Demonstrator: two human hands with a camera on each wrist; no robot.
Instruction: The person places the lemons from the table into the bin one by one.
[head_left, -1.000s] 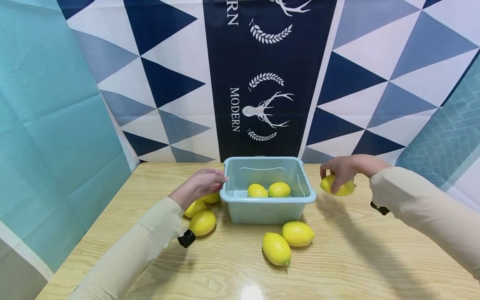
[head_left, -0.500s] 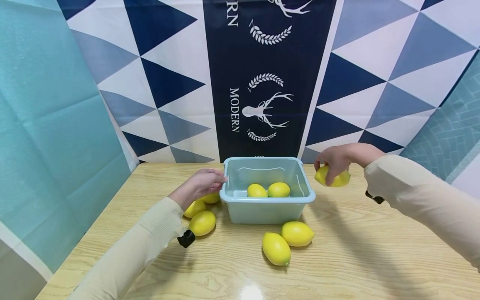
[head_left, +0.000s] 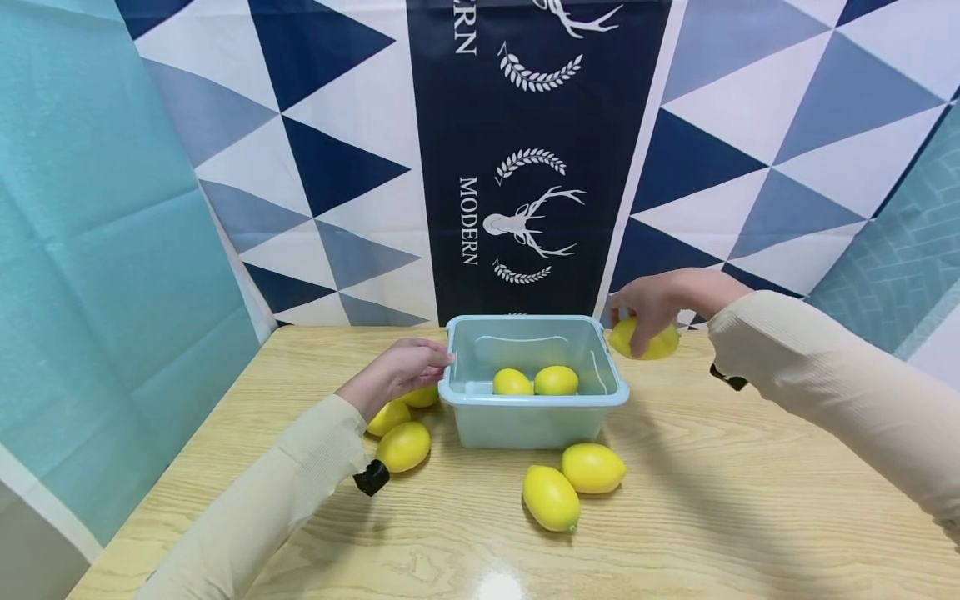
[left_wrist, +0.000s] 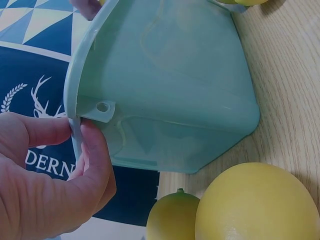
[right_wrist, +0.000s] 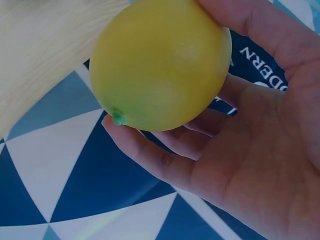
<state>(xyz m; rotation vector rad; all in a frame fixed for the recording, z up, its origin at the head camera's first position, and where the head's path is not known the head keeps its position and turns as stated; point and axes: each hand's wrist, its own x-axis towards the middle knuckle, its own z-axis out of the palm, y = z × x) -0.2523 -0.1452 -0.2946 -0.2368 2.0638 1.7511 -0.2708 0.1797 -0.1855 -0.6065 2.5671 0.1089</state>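
A light blue plastic bin (head_left: pixel 534 423) stands on the table with two lemons (head_left: pixel 557 381) inside. My left hand (head_left: pixel 401 372) pinches the bin's left rim between thumb and fingers, as the left wrist view also shows at the rim (left_wrist: pixel 73 95). Just off the bin's right rim, in the air, my right hand (head_left: pixel 651 304) grips a lemon (head_left: pixel 660 342). In the right wrist view that lemon (right_wrist: pixel 160 65) shows its green stem end, with fingers curled beneath it and the thumb over its side.
Several lemons (head_left: pixel 403 447) lie left of the bin, partly under the left forearm. Two more lemons (head_left: pixel 551 498) touch each other in front of it. The wooden table (head_left: pixel 450 542) meets a patterned cloth backdrop (head_left: pixel 525 167) right behind the bin.
My right hand has moved left and up with the lemon, closer to the bin's right rim. The left hand and the bin have stayed in place.
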